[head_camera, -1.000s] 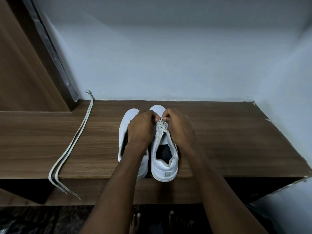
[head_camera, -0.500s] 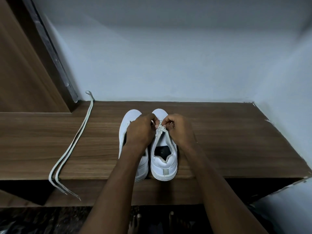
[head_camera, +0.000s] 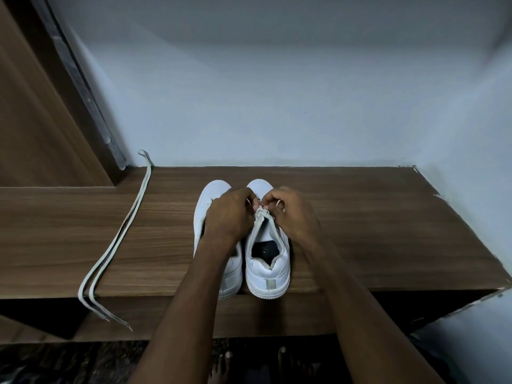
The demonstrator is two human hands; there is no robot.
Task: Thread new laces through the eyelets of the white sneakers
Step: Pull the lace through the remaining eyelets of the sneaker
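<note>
Both hands work the lace (head_camera: 262, 217) at the right sneaker (head_camera: 267, 261) on the counter (head_camera: 374, 245): left hand (head_camera: 230, 214) and right hand (head_camera: 291, 214), each grip pinched on lace; beyond left, spare lace (head_camera: 122, 236) awaits the unlaced left sneaker (head_camera: 209, 198)

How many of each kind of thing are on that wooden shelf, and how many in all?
White sneakers: 2, the left sneaker and the right sneaker.
Laces: 2, the loose lace beside them and the lace on the shoe, held by the left hand and right hand.
Total: 4.
</note>
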